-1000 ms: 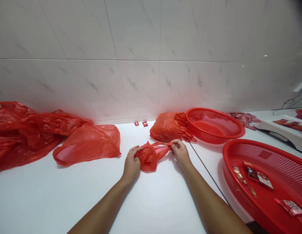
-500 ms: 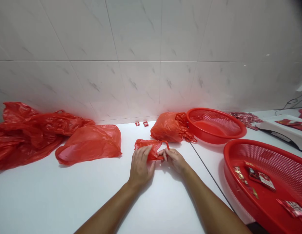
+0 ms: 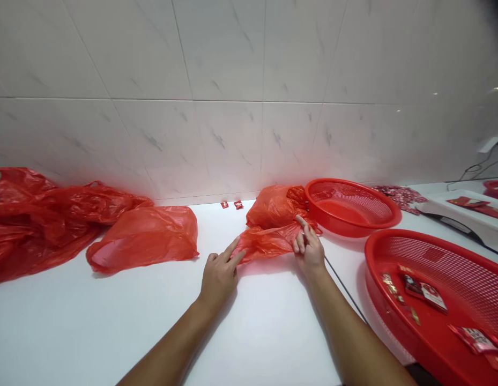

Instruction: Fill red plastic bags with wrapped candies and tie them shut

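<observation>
A small red plastic bag (image 3: 265, 244) lies spread flat on the white counter (image 3: 112, 332) in front of me. My left hand (image 3: 218, 272) rests on the counter with two fingers stretched out, their tips touching the bag's left edge. My right hand (image 3: 310, 247) is at the bag's right edge, fingers extended and apart, lying against the plastic. Neither hand grips the bag. Just behind it sits a fuller, bunched red bag (image 3: 275, 206).
A pile of red bags (image 3: 51, 214) and a flatter red bag (image 3: 146, 236) lie at the left. Two red mesh baskets stand at the right, the far one (image 3: 353, 185) bare, the near one (image 3: 466, 252) holding several red packets (image 3: 423, 289). Two small red packets (image 3: 231, 204) lie by the tiled wall.
Both hands had the small bag bunched between them. Now it is spread flat, farther back, and the fingers have opened and lie at its edges.
</observation>
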Demonstrator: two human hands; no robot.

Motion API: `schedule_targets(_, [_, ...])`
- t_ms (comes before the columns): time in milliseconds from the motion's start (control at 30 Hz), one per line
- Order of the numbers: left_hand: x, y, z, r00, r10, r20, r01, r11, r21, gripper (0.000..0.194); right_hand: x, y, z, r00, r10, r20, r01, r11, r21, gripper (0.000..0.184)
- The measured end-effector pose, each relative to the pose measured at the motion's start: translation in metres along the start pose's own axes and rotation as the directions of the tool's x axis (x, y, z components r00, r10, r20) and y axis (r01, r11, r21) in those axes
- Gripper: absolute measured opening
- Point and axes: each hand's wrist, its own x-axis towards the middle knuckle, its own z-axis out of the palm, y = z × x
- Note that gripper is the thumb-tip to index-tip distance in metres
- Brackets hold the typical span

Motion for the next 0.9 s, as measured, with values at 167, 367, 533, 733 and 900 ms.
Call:
schedule_targets(167, [0.004,0.005,-0.013,0.999,-0.040,-0.029,0.043,0.991,0.130,0.038,-0.012,0.000,0.003,0.972,-0.073,0.224,0.134,0.954,-0.269,0.061])
schedule_targets(367, [-0.001,0.031,-0.015,0.969,0.166,-0.184,-0.194,0.970,-0.147,0.031,-0.024,0.006,0.013,0.907,-0.032,0.420,0.186,0.925,-0.332,0.056])
schedule_targets(533, [-0.001,0.035,0.002,0.962,-0.071,0.265,0.104,0.988,-0.114,0.029,-0.035,-0.001,0.023,0.898,-0.040,0.438,0.182,0.940,-0.288,0.055])
schedule_targets(733, [0.008,0.014,-0.006,0.843,-0.317,0.434,0.312,0.946,0.085,0.045,-0.038,-0.004,0.020,0.927,-0.315,0.203,0.373,0.824,-0.425,0.048])
schedule_targets(900, [0.013,0.011,-0.022,0.759,-0.448,0.473,0.394,0.894,0.213,0.037,-0.027,-0.011,0.019,0.870,-0.425,0.248,0.487,0.664,-0.568,0.037])
